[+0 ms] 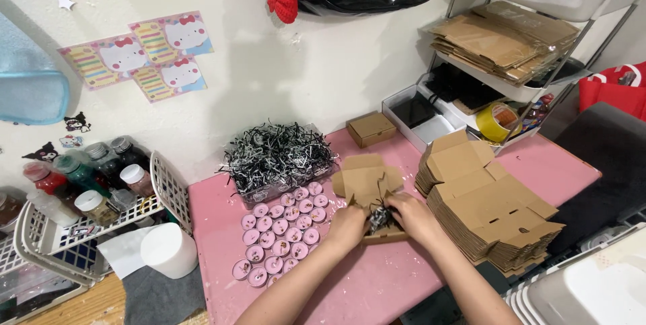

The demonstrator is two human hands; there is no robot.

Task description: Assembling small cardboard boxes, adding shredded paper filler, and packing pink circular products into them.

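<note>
An open small cardboard box (pixel 367 182) sits on the pink table (pixel 222 284), its flaps spread out. Both my hands are at its near side, pressing black and white shredded paper (pixel 379 218) into it. My left hand (pixel 348 226) is on the left of the shreds, my right hand (pixel 412 217) on the right, fingers curled around them. To the left lie several pink tealight candles (pixel 282 234) in rows. Behind them a clear tub of shredded paper (pixel 277 157) stands against the wall.
A stack of flat folded boxes (pixel 488 214) lies right of my hands. A closed small box (pixel 371 128) sits by the wall. A wire shelf (pixel 511 49) holds cardboard and tape (pixel 496 122). White baskets with jars (pixel 94 184) and a white cylinder (pixel 169 251) are left.
</note>
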